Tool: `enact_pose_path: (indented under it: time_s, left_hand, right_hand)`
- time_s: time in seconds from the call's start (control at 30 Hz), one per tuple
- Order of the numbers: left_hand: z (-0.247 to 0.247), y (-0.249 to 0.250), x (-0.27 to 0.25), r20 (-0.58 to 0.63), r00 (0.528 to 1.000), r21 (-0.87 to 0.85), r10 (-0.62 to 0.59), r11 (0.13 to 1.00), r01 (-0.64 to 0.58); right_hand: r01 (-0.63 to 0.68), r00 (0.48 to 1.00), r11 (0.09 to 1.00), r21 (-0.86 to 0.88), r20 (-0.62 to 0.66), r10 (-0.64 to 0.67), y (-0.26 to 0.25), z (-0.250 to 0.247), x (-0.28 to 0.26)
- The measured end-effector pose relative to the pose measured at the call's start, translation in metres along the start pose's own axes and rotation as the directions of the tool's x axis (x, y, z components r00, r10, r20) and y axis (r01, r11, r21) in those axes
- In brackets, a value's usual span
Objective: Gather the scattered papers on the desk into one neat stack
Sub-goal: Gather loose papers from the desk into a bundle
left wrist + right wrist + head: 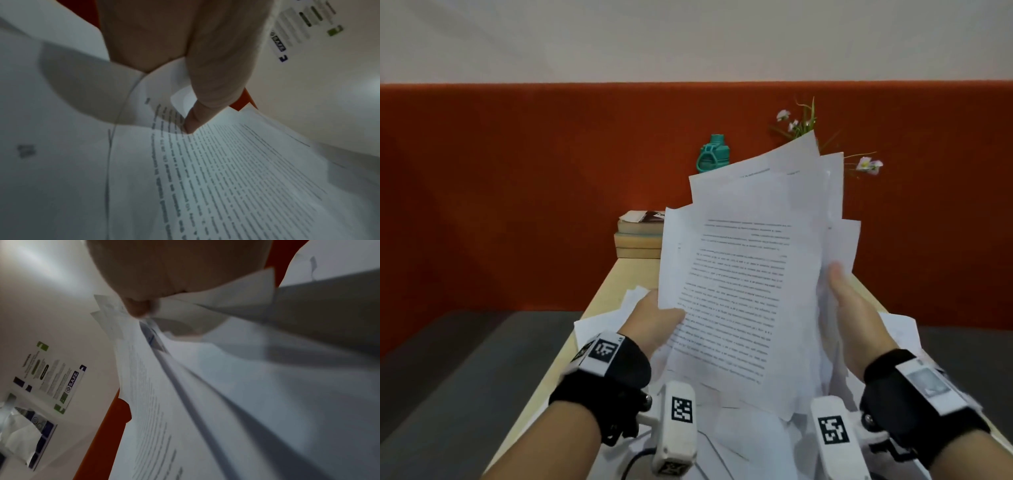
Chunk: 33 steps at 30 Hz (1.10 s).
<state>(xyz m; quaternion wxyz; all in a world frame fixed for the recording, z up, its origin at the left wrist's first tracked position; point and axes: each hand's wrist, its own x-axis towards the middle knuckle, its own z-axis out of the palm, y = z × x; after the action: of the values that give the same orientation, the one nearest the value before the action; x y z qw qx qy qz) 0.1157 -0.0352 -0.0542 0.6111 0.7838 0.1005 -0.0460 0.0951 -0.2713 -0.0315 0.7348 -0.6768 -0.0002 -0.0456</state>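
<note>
A loose bundle of white printed papers [750, 267] stands tilted upright above the desk, its sheets fanned and uneven at the top. My left hand [654, 322] grips the bundle's left edge, its thumb [197, 116] pressed on the printed front sheet [236, 178]. My right hand [852, 308] holds the right edge, thumb on the front; in the right wrist view its fingertip [137, 308] pinches several sheet edges [185, 386]. More papers [602, 322] lie scattered on the desk under and around my wrists.
The light wooden desk [606, 291] runs away from me to an orange partition [517, 188]. At its far end sit a stack of books [638, 236], a teal bottle [714, 154] and a flowering plant [804, 126]. Dark floor lies on both sides.
</note>
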Motion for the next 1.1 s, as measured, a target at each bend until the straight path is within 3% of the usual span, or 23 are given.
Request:
enact_pose_path:
  time_s: [0.13,0.23,0.33,0.47,0.53,0.6,0.67,0.7,0.77,0.83,1.0,1.1]
  left_hand:
    - [-0.003,0.003,-0.007,0.029,1.0,-0.043,0.0,0.999,0.001]
    - [-0.024,0.003,-0.008,0.006,0.999,-0.152,-0.042,0.987,0.043]
    - [-0.04,0.005,-0.011,0.113,0.993,-0.258,-0.04,0.964,0.068]
    - [-0.037,-0.001,-0.02,0.168,0.986,-0.219,-0.007,0.975,0.044]
    - [-0.049,-0.011,-0.02,0.162,0.987,-0.233,-0.021,0.971,0.059]
    - [-0.068,-0.024,-0.019,0.118,0.99,-0.282,-0.079,0.953,0.11]
    - [-0.081,-0.038,-0.019,0.088,0.989,-0.317,-0.118,0.938,0.14]
    - [-0.085,-0.044,-0.02,0.085,0.988,-0.319,-0.13,0.936,0.151]
    - [-0.086,-0.052,-0.019,0.084,0.985,-0.31,-0.15,0.935,0.169]
    - [-0.085,-0.055,-0.018,0.09,0.982,-0.328,-0.165,0.926,0.186]
    - [-0.084,-0.053,-0.017,0.109,0.97,-0.35,-0.217,0.905,0.241]
    - [-0.084,-0.055,-0.017,0.109,0.969,-0.343,-0.222,0.906,0.246]
  right_hand:
    - [-0.019,0.995,0.988,-0.152,0.097,0.034,0.007,0.003,0.003]
    - [-0.085,0.994,0.993,-0.084,0.059,0.09,0.005,-0.003,0.006]
    - [-0.099,0.989,0.995,0.001,0.112,0.098,0.0,-0.002,0.007]
    - [-0.109,0.974,0.983,-0.147,0.183,0.135,0.002,0.017,0.011]
    - [-0.104,0.976,0.97,-0.221,0.163,0.142,-0.001,0.016,0.016]
    - [-0.131,0.987,0.926,-0.355,0.037,0.154,0.0,-0.003,0.027]
    - [-0.213,0.976,0.791,-0.573,-0.162,0.146,0.004,-0.031,0.044]
    - [-0.27,0.961,0.671,-0.69,-0.232,0.148,0.009,-0.045,0.054]
    - [-0.361,0.93,0.378,-0.853,-0.299,0.213,0.017,-0.064,0.072]
    - [-0.385,0.898,0.188,-0.904,-0.319,0.305,0.026,-0.074,0.088]
    - [-0.344,0.876,-0.025,-0.939,-0.33,0.35,0.043,-0.081,0.11]
    - [-0.29,0.877,-0.063,-0.955,-0.292,0.382,0.039,-0.081,0.11]
